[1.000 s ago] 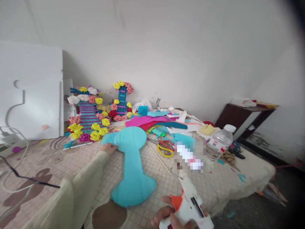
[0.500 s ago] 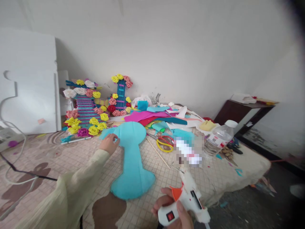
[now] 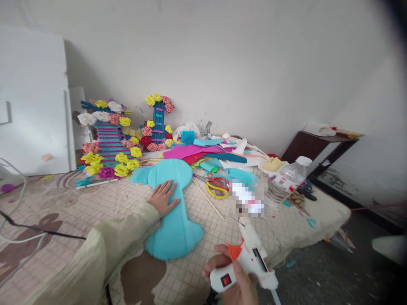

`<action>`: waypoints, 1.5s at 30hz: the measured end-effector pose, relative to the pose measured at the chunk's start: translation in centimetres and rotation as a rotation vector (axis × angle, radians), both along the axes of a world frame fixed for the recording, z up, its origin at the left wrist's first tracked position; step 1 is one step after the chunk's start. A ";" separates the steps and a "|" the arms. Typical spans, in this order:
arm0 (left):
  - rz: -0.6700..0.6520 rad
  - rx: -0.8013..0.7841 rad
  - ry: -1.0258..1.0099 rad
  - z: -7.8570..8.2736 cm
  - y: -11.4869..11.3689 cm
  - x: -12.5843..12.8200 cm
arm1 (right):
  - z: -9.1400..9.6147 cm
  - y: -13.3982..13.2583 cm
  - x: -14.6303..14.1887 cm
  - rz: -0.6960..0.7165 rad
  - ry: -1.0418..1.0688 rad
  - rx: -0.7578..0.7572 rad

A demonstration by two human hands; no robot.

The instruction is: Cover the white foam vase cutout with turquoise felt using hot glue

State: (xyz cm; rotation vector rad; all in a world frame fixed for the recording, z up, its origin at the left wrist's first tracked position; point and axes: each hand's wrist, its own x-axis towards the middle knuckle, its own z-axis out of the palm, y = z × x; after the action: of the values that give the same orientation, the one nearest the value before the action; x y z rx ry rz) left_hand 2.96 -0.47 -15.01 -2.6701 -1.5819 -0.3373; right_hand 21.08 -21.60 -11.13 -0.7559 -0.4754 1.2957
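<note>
A turquoise foam cut-out (image 3: 176,216), round at the top and flared at the bottom, lies flat on the checked bedspread (image 3: 95,203). My left hand (image 3: 164,198) rests flat on its narrow middle, fingers spread. My right hand (image 3: 233,279), low in the picture, grips a white hot glue gun (image 3: 246,260) with an orange trigger. The gun's nozzle points up and away toward the scissors, and it is held clear of the cut-out.
Yellow-handled scissors (image 3: 218,188), a thin wooden stick (image 3: 208,199), a plastic water bottle (image 3: 288,180) and piled coloured foam sheets (image 3: 203,154) lie beyond. Paper-flower decorations (image 3: 111,140) stand by the wall. Cables (image 3: 19,228) cross the left. A dark side table (image 3: 318,148) stands right.
My left hand slid from the cut-out's upper left edge down onto its middle and flattened. The glue gun rose slightly into view. The view shifted right.
</note>
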 end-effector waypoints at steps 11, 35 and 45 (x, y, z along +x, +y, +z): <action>0.019 0.015 0.034 -0.4 0.1 0.2 | -0.2 0.0 0.1 0.017 0.006 -0.012; -0.393 -0.051 -0.008 2.6 -9.1 1.3 | -1.7 -0.4 0.9 -0.203 -0.028 -0.004; -0.117 -0.106 -0.434 1.9 -9.5 0.4 | -2.4 2.0 1.5 -0.087 0.011 -0.113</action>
State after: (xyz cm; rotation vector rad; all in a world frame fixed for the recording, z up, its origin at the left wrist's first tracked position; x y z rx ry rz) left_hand 3.40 -9.98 -13.10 -2.9236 -1.5722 -0.9161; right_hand 22.56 -19.58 -13.56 -0.8542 -0.3595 1.2524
